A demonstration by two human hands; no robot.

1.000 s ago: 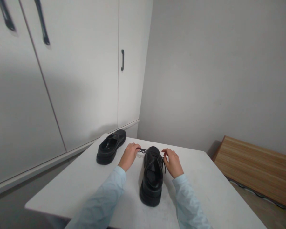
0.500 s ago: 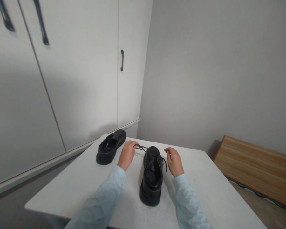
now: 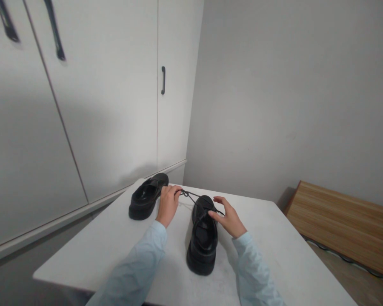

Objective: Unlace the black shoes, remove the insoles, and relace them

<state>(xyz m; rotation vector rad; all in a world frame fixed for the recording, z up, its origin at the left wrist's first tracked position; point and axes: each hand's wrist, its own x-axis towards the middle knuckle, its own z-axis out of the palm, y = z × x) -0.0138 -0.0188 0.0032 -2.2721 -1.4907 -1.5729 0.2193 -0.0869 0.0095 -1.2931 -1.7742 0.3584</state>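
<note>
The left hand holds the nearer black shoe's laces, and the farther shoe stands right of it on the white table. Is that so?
Not quite: the head view shows the farther black shoe standing left of the nearer black shoe, on the white table. The left hand does hold the laces.

The left hand (image 3: 168, 206) hides part of the shoelace (image 3: 185, 194); whether the right hand (image 3: 231, 219) touches it is unclear. Picture edges crop two cupboard handles (image 3: 55, 32), the desk (image 3: 281, 263) and a wood-grain board (image 3: 344, 229).
</note>
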